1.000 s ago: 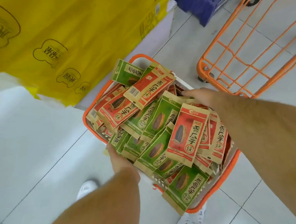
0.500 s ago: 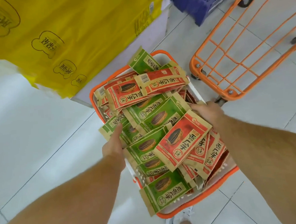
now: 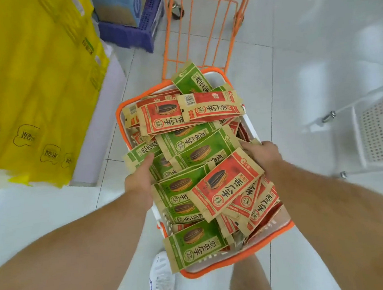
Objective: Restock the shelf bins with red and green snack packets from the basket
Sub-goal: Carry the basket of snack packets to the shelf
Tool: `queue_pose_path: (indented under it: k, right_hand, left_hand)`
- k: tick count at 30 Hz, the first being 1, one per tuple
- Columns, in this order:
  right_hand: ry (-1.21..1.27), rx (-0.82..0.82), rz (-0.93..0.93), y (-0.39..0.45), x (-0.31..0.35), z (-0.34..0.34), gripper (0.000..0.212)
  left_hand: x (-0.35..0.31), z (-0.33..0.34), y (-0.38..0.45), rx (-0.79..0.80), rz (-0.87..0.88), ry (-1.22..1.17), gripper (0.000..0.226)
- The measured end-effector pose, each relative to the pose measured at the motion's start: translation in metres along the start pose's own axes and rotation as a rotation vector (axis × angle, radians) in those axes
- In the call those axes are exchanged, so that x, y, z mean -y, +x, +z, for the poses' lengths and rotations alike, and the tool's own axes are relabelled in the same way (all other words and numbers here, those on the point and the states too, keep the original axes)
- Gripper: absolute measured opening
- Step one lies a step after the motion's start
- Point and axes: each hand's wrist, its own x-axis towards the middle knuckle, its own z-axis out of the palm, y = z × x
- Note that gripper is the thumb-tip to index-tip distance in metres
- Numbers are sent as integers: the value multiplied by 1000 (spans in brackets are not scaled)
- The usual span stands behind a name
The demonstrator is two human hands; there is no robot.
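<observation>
Between both forearms, held over white floor tiles (image 3: 295, 69): basket (image 3: 285, 228), white with orange rim, heaped past the rim with red and green packets. Green packets (image 3: 200, 154) mostly across middle and near-left corner, one standing up at the far end; red packets (image 3: 166, 116) stacked at the far end and along the near-right side. One red packet (image 3: 227, 183) on top, tilted, overlapping a green one beside it.

Left hand (image 3: 140, 180) at the basket's left side, thumb laid straight along a green packet's edge; other fingers hidden under the rim, so left grip impossible to judge. Right hand (image 3: 263, 155) at the right side, fingers curled down over the rim among the packets, grasping the basket edge.

Beyond the basket, just past its far end: orange cart (image 3: 200, 27), wire frame, a wheel visible. Left: yellow printed packaging (image 3: 27, 78) stacked on a pale plinth. Far left, behind: purple crate (image 3: 135, 31) with a box in it. Right: white perforated shelf part (image 3: 381, 131), blurred. Below: white shoe (image 3: 161, 278) and bare knees.
</observation>
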Motion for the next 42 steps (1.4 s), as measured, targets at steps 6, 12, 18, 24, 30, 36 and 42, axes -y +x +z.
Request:
queue_pose_path:
  k: [6,12,18,24,30,36,42]
  right_hand:
    - [247,-130,135,-90,-74,-53,79]
    - [451,-255,298,-186,-158,-101,74]
    - [666,-364,450,-276,-258,-151,79]
    - [831,-466,561,-375,-365,-182,79]
    - [950,-613,680,-478,-491,-214,84]
    - [1120,-734,807,-583,-611,-223,84]
    - [1262,-849,934,-681,-705,-225,88]
  left_hand:
    - [-7,6,-87,166,104,219,74]
    - [21,24,-190,313,157,456,38]
    - [79,43,-290,451,206,668,45]
    - [176,52,-385,563,244,882,44]
    - [296,49,-485,733,300,1079,34]
    - [427,33,-566,862,335,1281,61]
    - [548,21,-632,1026,327,1498,58]
